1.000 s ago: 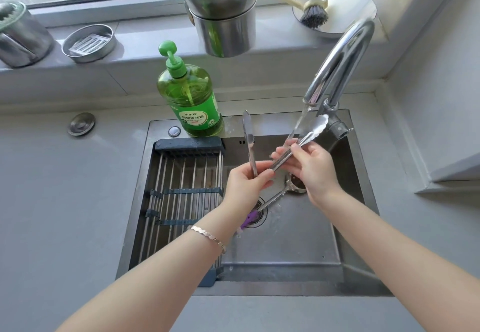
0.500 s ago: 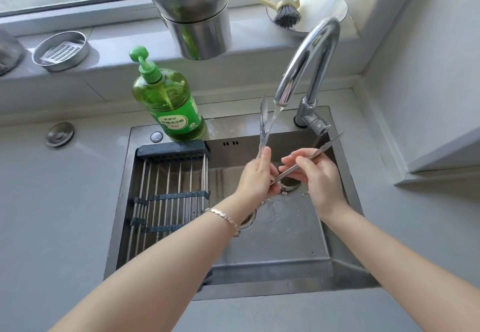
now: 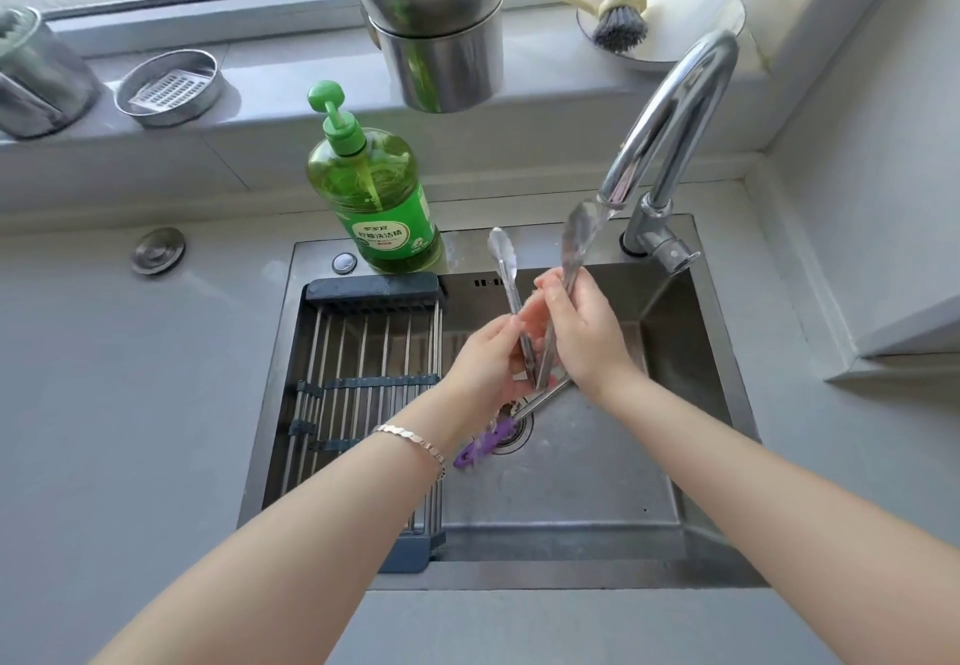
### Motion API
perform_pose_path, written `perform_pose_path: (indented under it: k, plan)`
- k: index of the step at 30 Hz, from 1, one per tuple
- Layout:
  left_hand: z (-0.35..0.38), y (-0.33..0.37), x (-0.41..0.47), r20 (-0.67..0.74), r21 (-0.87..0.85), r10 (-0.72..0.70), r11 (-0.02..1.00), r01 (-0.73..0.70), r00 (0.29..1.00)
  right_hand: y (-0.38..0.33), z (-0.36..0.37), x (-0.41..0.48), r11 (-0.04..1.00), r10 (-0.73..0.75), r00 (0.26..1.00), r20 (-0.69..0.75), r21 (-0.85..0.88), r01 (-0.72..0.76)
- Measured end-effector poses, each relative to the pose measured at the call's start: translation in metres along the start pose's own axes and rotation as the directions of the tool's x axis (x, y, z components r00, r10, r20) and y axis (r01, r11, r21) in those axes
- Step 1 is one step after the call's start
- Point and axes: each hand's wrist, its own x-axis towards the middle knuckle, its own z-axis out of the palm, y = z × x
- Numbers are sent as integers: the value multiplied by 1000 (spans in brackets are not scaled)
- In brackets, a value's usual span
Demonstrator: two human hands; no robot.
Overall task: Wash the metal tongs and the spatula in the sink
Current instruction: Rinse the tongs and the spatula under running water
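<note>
Head, tongs [image 3: 506,269]: stiff, light, wet-slippery; grip low near hinge.
Left hand [image 3: 485,357]: gripping one tong arm.
Right hand [image 3: 587,347]: pinching other arm.

Green pump btl of dish soap [image 3: 374,196] upright, just behind a dark-framed rack w/ steel rods [image 3: 363,378]. Chrome tap [image 3: 670,123] on R, water running. Window ledge [image 3: 270,108]: two stacked steel cups [image 3: 436,25], round steel dish w/ perforated insert [image 3: 169,87], steel container far L [image 3: 36,77], dish brush [image 3: 618,25] on R. Round metal cap [image 3: 157,250] set in grey table [image 3: 104,378].
</note>
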Motion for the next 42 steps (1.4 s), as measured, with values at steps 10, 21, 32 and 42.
perform_pose_path:
  k: [10, 21, 32, 42]
  plan:
    - [9, 22, 3, -56, 197, 61, 979, -49, 997, 30, -22, 11, 824, 553, 828, -96, 209, -526]
    - [29, 30, 17, -93, 663, 81, 749, 0, 992, 85, -46, -19, 661, 749, 662, 29, 47, -749]
    - [-33, -23, 52, -219, 375, -79, 913, 159, 972, 189, 3, 39, 464, 884, 468, -1, 137, -875]
    - [-61, -47, 93, -352, 300, -25, 944, 138, 936, 250, 39, 91, 411, 894, 445, -48, 480, -775]
